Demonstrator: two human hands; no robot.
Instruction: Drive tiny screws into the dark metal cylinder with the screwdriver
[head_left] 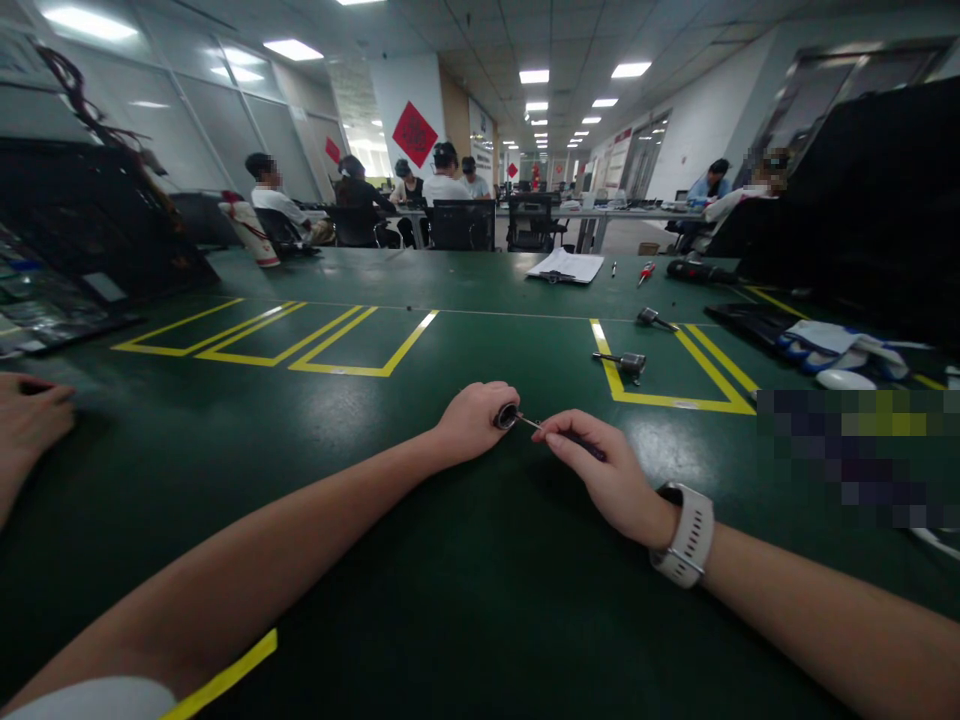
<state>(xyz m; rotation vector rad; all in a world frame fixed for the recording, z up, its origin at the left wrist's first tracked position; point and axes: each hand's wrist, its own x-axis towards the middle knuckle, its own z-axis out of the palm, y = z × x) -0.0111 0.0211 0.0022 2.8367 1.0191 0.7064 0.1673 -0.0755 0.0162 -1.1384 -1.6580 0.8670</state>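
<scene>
My left hand [474, 422] is closed around a small hollow cylindrical metal part [506, 416], its round open end turned toward my right hand. In my right hand [596, 455] is a slim screwdriver [529, 424] with a dark handle, pinched between thumb and fingers. Its thin metal shaft points left and reaches the mouth of the part; how deep the tip sits is hard to see. Beyond my right hand lies a dark metal cylinder with a thin rod [628, 363], and a similar rodded part [654, 318] rests farther back.
Yellow tape outlines [341, 371] mark the green table [420, 600]. Another person's hand [34, 420] rests at the left edge. Toward the back are a clipboard [566, 266], a red tool [646, 272] and a black cylindrical object [699, 272]. Gloves [844, 345] and a white mouse [845, 380] lie right.
</scene>
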